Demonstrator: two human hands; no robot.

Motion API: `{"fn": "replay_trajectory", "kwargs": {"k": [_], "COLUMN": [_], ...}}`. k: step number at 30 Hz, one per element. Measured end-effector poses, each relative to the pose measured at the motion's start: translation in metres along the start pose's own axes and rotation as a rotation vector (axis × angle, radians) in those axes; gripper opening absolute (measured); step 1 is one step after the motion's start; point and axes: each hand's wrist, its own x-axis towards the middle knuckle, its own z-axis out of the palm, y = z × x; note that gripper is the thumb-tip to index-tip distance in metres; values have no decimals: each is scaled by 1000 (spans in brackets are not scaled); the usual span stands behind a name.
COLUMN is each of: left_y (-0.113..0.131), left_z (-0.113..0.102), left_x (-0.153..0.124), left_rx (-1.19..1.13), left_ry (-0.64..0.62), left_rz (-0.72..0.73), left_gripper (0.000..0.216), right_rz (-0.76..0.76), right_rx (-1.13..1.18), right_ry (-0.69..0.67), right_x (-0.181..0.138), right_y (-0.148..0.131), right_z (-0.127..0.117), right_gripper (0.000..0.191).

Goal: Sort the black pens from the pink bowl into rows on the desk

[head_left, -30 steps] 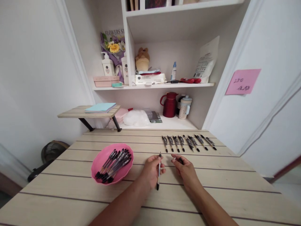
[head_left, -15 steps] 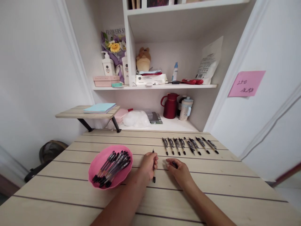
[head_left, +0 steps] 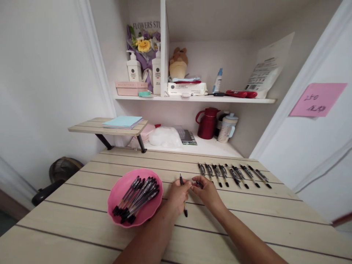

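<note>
My left hand (head_left: 178,195) is closed around a gel pen (head_left: 185,211). Its bare, pointed tip sticks up beyond the fingers and its black end points toward me. Close to its right, my right hand (head_left: 209,192) pinches a small black pen cap (head_left: 199,184), partly covered by the fingers. The fingertips of both hands nearly meet or touch; I cannot tell which. Left of my left arm stands a pink bowl (head_left: 110,209) with scalloped edges, holding a heap of black-capped pens (head_left: 140,196). To the right, several pens (head_left: 238,175) lie in a row, each with its cap beside or along it.
The slatted wooden table (head_left: 90,209) meets a white shelf unit at the back. On it stand a red jug (head_left: 208,124), a pale cup (head_left: 227,128) and a white plastic bag (head_left: 165,137). A small raised stand (head_left: 82,126) carries blue paper (head_left: 122,121) at the back left.
My two hands have come closer together, the right one moving up toward the pen in the left. The whole view has shifted slightly. Both hands keep their hold.
</note>
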Motion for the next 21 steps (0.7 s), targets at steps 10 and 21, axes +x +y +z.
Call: {"fn": "replay_trajectory", "kwargs": {"k": [10,21], "left_y": [-7,-9], "left_z": [0,-1], "left_x": [0,-1], "left_rx": [-59,-56], "left_ry": [51,52], "left_rz": [28,39], "left_gripper": [33,34], "right_rz": [99,90], "right_rx": [-470,-754], "right_ry": [-92,-76], "right_x": [46,115], "right_y": [-6,-5], "right_z": [-21,7], "right_gripper": [10,35]}}
